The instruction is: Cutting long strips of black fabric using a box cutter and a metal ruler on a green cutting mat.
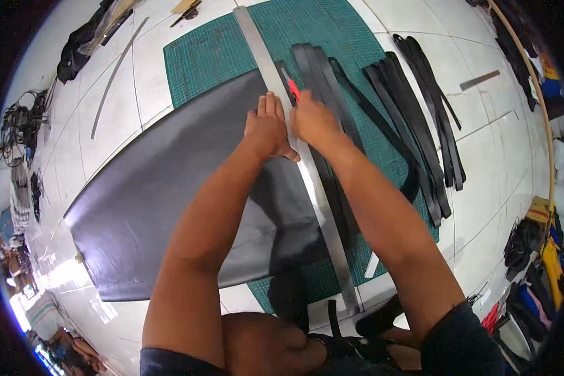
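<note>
Black sheet (150,178) over green mat (213,56), white-tiled floor (492,166)

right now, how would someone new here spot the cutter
Find the big green mat, then the long metal ruler crossing it. Just right of the ruler, the right hand holds the cutter. Its bright red body stands out against the dark strips nearby.

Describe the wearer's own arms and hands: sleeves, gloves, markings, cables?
Left hand and right hand are bare, no gloves. Left forearm and right forearm uncovered; no wristwear or cables visible. Plain dark, near-black short left sleeve and right sleeve.
</note>
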